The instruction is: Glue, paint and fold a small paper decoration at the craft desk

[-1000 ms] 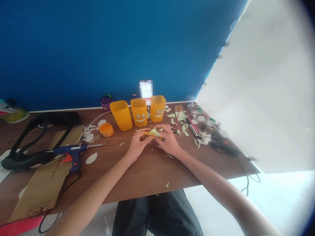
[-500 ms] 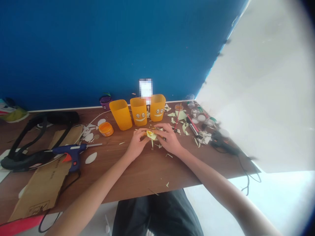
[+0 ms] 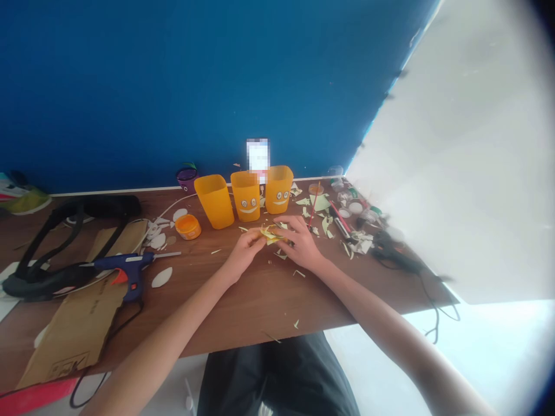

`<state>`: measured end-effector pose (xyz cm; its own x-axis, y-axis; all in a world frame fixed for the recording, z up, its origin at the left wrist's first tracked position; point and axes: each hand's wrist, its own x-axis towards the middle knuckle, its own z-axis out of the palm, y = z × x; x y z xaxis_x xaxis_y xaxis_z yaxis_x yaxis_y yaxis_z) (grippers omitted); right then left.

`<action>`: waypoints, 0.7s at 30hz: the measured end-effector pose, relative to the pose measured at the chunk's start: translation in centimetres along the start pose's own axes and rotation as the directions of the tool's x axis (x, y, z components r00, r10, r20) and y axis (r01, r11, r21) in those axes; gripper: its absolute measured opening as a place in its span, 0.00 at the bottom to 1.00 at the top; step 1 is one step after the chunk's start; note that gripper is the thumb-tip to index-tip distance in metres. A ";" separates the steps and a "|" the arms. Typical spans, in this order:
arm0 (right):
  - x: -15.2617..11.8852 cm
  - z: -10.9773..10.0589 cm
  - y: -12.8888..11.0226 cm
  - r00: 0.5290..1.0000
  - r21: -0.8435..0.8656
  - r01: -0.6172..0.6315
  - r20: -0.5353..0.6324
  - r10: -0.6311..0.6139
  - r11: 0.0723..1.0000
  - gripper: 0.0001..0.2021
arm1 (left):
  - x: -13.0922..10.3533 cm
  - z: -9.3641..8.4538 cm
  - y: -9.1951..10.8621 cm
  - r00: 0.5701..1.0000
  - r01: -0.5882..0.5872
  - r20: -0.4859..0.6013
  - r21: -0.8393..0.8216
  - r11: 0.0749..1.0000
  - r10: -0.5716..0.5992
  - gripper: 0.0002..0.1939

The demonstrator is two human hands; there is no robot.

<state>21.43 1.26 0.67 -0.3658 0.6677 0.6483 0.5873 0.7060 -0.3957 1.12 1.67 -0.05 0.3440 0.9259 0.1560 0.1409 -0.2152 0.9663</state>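
Note:
Between my hands, just above the brown table point(image 3: 243, 306), is a small crumpled piece of yellow paper point(image 3: 271, 236). My left hand point(image 3: 248, 249) pinches its left side between thumb and fingers. On the other side my right hand point(image 3: 300, 241) has its fingers curled around the paper; the exact fingertip contact is partly hidden. Behind them stand a plain yellow cup point(image 3: 215, 202) and two yellow cups with smiling faces, the middle cup point(image 3: 245, 197) and the right cup point(image 3: 278, 190). Pale paper scraps point(image 3: 281, 254) lie beneath the hands.
On the left are an orange paint jar point(image 3: 188, 227), a blue glue gun point(image 3: 130, 271), a cardboard strip point(image 3: 76, 332) and a black strap point(image 3: 78, 214). To the right lie a red brush point(image 3: 314, 205), a marker point(image 3: 341, 226) and a black corded tool point(image 3: 396, 254). A lit screen stands against the wall.
The yellow paper has turned and looks flatter between my fingers. My left hand has shifted slightly, and the whole view has moved a little.

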 end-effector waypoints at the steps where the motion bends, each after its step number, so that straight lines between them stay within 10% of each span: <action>1: 0.0 0.0 0.0 1.000 0.015 -0.011 -0.012 0.011 1.000 0.14 | 0.0 0.0 0.2 1.000 -0.015 -0.015 0.077 0.997 0.016 0.11; 12: 0.0 0.5 -0.7 0.998 0.073 -0.040 -0.036 0.043 0.997 0.05 | -0.1 -0.7 0.6 0.978 -0.173 -0.038 0.423 0.890 0.207 0.08; 21: 0.1 0.2 -0.6 0.992 0.007 -0.080 -0.098 0.080 0.997 0.15 | 0.0 -0.8 0.5 0.972 -0.060 -0.197 0.331 0.942 0.131 0.10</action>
<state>20.88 0.94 0.82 -0.2452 0.6961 0.6748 0.6093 0.6520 -0.4512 0.48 1.84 0.57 0.1699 0.9327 0.3181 0.4193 -0.3605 0.8332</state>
